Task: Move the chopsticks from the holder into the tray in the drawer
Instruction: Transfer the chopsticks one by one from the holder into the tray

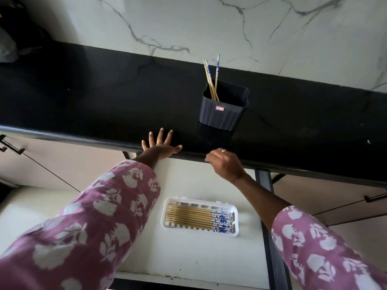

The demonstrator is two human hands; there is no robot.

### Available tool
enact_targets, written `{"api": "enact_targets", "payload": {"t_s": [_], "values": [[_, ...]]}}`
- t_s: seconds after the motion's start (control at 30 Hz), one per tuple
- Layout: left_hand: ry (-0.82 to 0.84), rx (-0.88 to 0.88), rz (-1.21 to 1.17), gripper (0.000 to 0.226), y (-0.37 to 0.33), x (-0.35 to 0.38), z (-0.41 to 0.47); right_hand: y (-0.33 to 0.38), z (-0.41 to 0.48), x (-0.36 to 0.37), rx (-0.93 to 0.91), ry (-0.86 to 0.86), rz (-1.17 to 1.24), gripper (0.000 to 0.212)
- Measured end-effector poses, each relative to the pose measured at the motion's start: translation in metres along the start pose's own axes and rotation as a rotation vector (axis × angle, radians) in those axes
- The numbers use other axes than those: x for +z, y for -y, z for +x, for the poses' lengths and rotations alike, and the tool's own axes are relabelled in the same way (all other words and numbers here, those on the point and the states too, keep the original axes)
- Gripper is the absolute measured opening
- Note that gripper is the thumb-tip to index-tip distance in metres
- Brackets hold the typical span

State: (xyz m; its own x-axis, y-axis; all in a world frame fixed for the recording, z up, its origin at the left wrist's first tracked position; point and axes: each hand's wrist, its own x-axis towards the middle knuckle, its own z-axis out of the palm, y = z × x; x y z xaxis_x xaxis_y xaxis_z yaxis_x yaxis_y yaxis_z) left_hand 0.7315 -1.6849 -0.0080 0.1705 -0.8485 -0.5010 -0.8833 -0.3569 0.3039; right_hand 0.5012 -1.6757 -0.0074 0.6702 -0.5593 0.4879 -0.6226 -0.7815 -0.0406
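A dark ribbed holder (224, 109) stands on the black counter and has a few bamboo chopsticks (212, 79) with blue-and-white tops leaning in it. Below, in the open drawer, a white tray (235, 214) holds several chopsticks (188, 217) lying side by side. My left hand (160, 146) rests flat on the counter's front edge with its fingers spread, left of the holder. My right hand (225, 165) hovers at the counter edge just below the holder, fingers curled loosely downward, and nothing shows in it.
The black counter (104, 97) runs across the view under a white marble wall. The white drawer floor (188, 254) surrounds the tray. A dark drawer side rail (270, 227) runs along the right. Cabinet handles sit at far left (12, 147) and right (374, 197).
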Motion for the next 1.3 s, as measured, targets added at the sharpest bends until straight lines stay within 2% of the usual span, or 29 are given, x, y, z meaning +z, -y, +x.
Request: {"api": "enact_targets", "payload": {"t_s": [0.13, 0.3, 0.37, 0.47, 0.53, 0.7, 1.07, 1.3], "values": [[-0.003, 0.001, 0.004, 0.076, 0.0, 0.002, 0.002, -0.029, 0.042, -0.021, 0.075, -0.238, -0.109, 0.017], [0.005, -0.027, -0.009, 0.076, 0.0, 0.002, 0.007, -0.055, 0.09, -0.041, 0.211, -0.375, -0.134, 0.011], [0.009, -0.033, -0.006, 0.076, 0.0, 0.002, 0.008, -0.062, 0.107, -0.042, 0.287, -0.335, -0.119, 0.012], [0.017, -0.032, -0.009, 0.077, 0.0, 0.002, 0.009, -0.075, 0.132, -0.039, 0.438, -0.149, -0.037, 0.018], [0.026, -0.03, -0.007, 0.077, 0.0, 0.001, 0.009, -0.084, 0.147, -0.035, 0.537, -0.082, -0.001, 0.02], [0.039, -0.027, 0.0, 0.076, 0.001, 0.0, 0.011, -0.098, 0.177, -0.023, 0.726, -0.074, 0.14, 0.021], [0.031, -0.042, -0.001, 0.076, 0.002, 0.003, 0.017, -0.1, 0.217, -0.005, 0.876, 0.038, 0.209, 0.027], [0.046, -0.028, 0.014, 0.075, 0.002, 0.0, 0.016, -0.1, 0.218, -0.008, 0.903, -0.025, 0.184, 0.023]]}}
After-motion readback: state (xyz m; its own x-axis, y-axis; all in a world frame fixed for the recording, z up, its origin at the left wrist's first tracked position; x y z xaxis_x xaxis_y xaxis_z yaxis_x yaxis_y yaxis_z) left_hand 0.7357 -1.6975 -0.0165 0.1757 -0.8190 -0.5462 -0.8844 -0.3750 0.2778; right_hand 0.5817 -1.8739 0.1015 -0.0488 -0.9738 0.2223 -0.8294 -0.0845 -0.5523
